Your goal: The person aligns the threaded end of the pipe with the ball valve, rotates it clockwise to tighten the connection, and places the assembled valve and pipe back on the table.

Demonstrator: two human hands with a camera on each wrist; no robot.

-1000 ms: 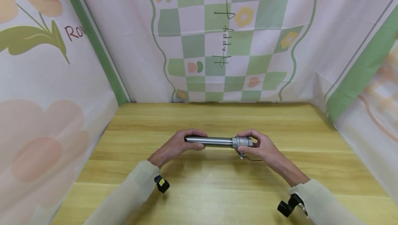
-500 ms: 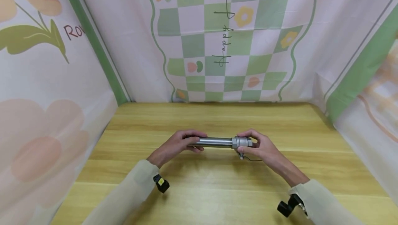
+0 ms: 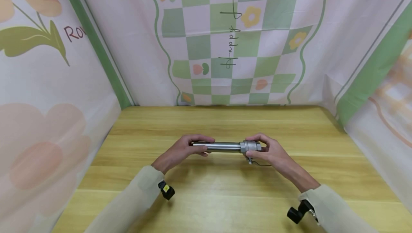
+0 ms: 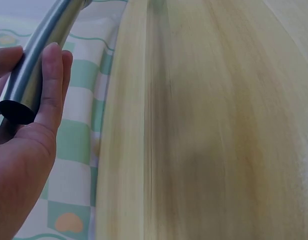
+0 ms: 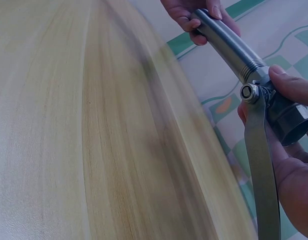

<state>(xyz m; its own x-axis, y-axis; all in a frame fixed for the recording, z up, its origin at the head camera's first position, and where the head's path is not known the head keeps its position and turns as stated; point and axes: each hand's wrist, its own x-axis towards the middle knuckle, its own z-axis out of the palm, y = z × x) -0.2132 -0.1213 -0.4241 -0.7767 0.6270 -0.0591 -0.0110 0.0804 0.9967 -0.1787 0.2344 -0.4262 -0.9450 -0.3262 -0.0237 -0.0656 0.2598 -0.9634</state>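
Note:
A shiny steel pipe (image 3: 225, 147) is held level above the table, its right end set into a ball valve (image 3: 250, 147). My left hand (image 3: 175, 154) grips the pipe's free end between thumb and fingers; the left wrist view shows the dark open end of the pipe (image 4: 24, 95) by the palm. At the other end, my right hand (image 3: 273, 153) holds the valve body with thumb and fingers. Several thread rings (image 5: 252, 70) show where pipe meets valve in the right wrist view. A flat metal lever (image 5: 261, 160) hangs from the valve, fixed by a nut (image 5: 249, 93).
The wooden table (image 3: 219, 197) lies under both hands. Patterned cloth (image 3: 231, 47) hangs along its back edge, with more cloth walls (image 3: 58, 83) at the left and right. A small black camera (image 3: 166, 191) sits on the left wrist, another camera (image 3: 297, 214) on the right.
My left thumb rose over the pipe half a second ago and has since come down toward its near side. The right hand and the valve have stayed almost still.

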